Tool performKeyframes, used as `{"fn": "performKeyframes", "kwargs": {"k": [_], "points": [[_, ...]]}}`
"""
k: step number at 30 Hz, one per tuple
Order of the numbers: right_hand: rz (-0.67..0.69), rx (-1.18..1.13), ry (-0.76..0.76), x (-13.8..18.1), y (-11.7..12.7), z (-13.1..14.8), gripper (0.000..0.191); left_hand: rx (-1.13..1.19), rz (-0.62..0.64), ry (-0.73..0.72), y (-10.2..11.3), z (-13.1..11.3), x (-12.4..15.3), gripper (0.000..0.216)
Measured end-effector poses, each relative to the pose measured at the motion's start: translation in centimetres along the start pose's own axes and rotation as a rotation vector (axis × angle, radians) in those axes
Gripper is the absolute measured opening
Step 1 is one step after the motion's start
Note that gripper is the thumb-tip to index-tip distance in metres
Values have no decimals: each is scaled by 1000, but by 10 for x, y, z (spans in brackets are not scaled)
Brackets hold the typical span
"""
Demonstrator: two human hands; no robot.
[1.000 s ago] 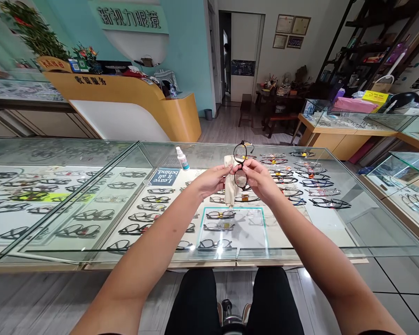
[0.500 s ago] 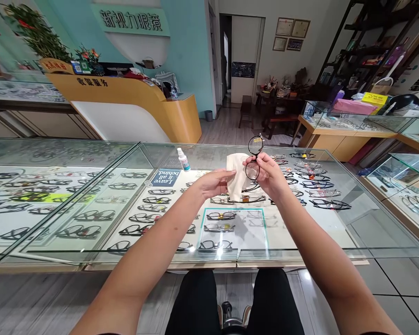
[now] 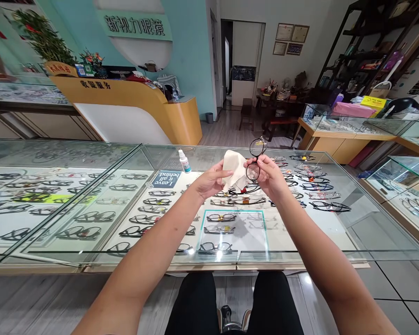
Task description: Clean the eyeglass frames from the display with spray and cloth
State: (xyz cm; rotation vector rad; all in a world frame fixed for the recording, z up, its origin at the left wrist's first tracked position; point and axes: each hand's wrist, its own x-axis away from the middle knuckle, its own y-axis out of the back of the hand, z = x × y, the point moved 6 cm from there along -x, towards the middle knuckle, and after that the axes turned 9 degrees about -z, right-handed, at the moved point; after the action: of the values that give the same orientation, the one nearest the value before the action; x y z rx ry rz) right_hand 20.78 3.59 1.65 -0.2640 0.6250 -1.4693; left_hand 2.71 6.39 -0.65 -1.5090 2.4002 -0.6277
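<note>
My right hand (image 3: pixel 269 176) pinches a pair of black round-framed glasses (image 3: pixel 255 158) by the bridge and holds them on end above the glass counter (image 3: pixel 328 228). My left hand (image 3: pixel 209 180) grips a cream cleaning cloth (image 3: pixel 233 170) right beside the lower lens. Both hands are closed on what they hold, and the cloth's edge touches the frame. A small white spray bottle (image 3: pixel 184 161) stands on the counter to the left of the hands.
Rows of spectacle frames lie inside the display case under the glass. A dark sign (image 3: pixel 166 178) lies near the bottle. An orange reception desk (image 3: pixel 132 107) stands behind, more glass cases (image 3: pixel 352 125) to the right, and my knees (image 3: pixel 230 302) are at the counter's front edge.
The glasses and my right hand moved right and a little up, away from the cloth. The cloth, hanging down a second ago, is now spread and raised beside the lens.
</note>
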Motion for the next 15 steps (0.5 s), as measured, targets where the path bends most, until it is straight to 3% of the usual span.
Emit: {"fn": "performKeyframes", "kwargs": {"k": [9,15], "points": [[59,28,-29,5,-7,-3,41,-118,-82,57,15,9,-12,53],[29,52,6,1,-2,-1,41,-410,-195,-139,11,-17,0,63]]}}
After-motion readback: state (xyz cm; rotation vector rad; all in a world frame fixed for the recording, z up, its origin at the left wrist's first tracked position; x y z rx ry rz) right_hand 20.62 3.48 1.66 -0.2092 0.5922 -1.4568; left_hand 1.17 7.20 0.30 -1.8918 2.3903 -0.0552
